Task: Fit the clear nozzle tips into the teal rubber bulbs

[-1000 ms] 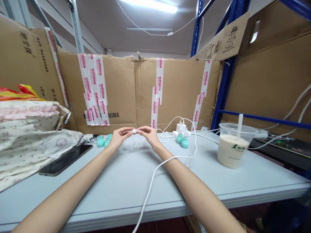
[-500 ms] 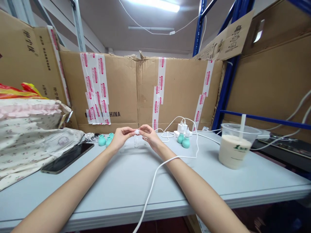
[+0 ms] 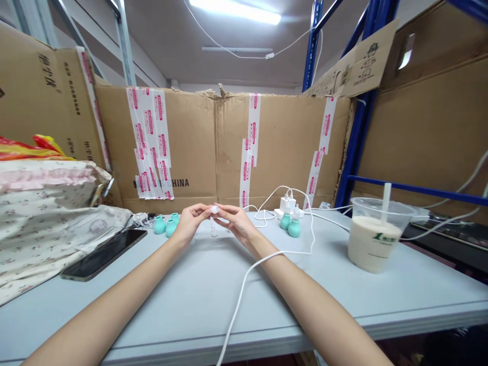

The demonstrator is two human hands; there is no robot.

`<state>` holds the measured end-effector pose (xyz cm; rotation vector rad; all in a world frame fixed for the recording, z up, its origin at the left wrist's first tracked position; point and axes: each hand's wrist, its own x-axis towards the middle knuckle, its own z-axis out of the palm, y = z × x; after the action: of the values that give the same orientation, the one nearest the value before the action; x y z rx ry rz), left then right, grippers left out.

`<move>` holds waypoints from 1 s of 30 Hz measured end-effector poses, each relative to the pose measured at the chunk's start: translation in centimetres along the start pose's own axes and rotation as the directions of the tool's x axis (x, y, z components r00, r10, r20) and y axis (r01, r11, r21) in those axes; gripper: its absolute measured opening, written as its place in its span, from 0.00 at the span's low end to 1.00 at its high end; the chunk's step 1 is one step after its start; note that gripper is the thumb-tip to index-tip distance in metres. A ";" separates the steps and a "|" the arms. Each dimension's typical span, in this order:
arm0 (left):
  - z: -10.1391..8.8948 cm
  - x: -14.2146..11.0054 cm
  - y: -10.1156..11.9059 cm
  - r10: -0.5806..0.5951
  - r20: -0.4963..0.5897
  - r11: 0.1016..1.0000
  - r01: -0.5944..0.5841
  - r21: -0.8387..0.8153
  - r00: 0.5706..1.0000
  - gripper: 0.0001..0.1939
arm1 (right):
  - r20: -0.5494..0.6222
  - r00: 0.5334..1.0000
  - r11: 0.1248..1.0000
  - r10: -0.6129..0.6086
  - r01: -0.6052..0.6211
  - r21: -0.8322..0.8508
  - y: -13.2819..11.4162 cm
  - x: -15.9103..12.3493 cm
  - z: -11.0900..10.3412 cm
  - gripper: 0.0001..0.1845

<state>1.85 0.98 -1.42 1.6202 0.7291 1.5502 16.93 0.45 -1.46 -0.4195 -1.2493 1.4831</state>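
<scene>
Nearest, at 6 o'clock, is the front edge of the grey-blue table (image 3: 183, 320), with a white cable (image 3: 242, 287) rising past it and looping across the right forearm. Taking the hands as the clock's centre, a dark smartphone (image 3: 104, 254) lies flat at 8 o'clock, beside a floral cloth (image 3: 30, 223). At 4 o'clock stands a plastic cup of milky drink (image 3: 373, 244) with a straw.

At the centre, the left hand (image 3: 188, 222) and right hand (image 3: 239, 223) meet, thumbs and fingers pinched on a small white piece (image 3: 214, 209), raised off the table. Just below it is an upright clear tube (image 3: 214, 230); whether the two are joined, I can't tell.

The step in hand looks like fine fingertip adjustment of the white piece. The next move would call for a light, level two-handed pinch and care not to knock the tube.

Three teal bulb-shaped pots (image 3: 159, 225) stand at 9 o'clock, near the left hand; two more teal bulbs (image 3: 294, 229) at 3 o'clock. Behind those, at 2 o'clock, sits a white charger (image 3: 287, 204) with plugged-in leads. Farthest, at 12 o'clock, taped cardboard (image 3: 194, 137) walls the table's back.
</scene>
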 end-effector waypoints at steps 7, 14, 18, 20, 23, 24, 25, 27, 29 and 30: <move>1.0 -0.5 1.4 -0.057 0.001 0.982 0.056 -0.181 0.998 0.14 | -0.004 0.999 0.999 -0.031 0.031 0.017 -0.5 -0.2 0.7 0.12; 1.3 -0.8 2.3 -0.056 0.002 0.975 0.055 -0.215 0.998 0.11 | 0.060 0.994 0.996 -0.089 0.088 0.028 -0.7 -0.5 0.7 0.10; 1.5 -0.9 2.6 -0.046 -0.005 0.981 0.045 -0.190 0.999 0.11 | -0.052 0.981 0.981 -0.186 0.183 -0.058 -0.7 -0.2 0.9 0.14; 1.6 -0.9 2.5 -0.049 -0.013 0.985 0.046 -0.167 0.999 0.12 | -0.131 0.960 0.965 -0.247 0.231 -0.122 -0.8 -0.1 0.9 0.13; 1.5 -0.8 2.2 -0.028 -0.036 0.993 0.024 -0.119 0.999 0.14 | -0.184 0.938 0.943 -0.293 0.252 -0.216 -0.9 0.1 0.8 0.11; 1.5 -0.8 2.1 -0.011 -0.042 0.995 0.007 -0.096 0.999 0.14 | -0.177 0.939 0.939 -0.295 0.250 -0.237 -1.0 0.1 0.8 0.11; 1.4 -0.7 2.0 0.008 -0.046 0.997 -0.011 -0.072 0.999 0.15 | -0.163 0.941 0.935 -0.296 0.251 -0.250 -1.1 0.2 0.8 0.12; 1.2 -0.7 2.1 0.046 -0.049 0.999 -0.047 -0.023 0.998 0.15 | -0.125 0.945 0.929 -0.301 0.261 -0.263 -1.5 0.2 0.8 0.12; 1.2 -0.7 2.3 0.075 -0.050 0.997 -0.074 0.019 0.996 0.16 | -0.090 0.949 0.925 -0.303 0.271 -0.267 -1.9 0.1 0.8 0.11; 1.2 -0.8 2.4 0.085 -0.052 0.996 -0.083 0.036 0.995 0.16 | -0.076 0.951 0.924 -0.300 0.270 -0.272 -2.1 0.0 0.8 0.11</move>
<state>2.70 -1.12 0.19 1.6583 0.7274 1.6548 17.31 -0.19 0.62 -0.4669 -1.3520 1.0379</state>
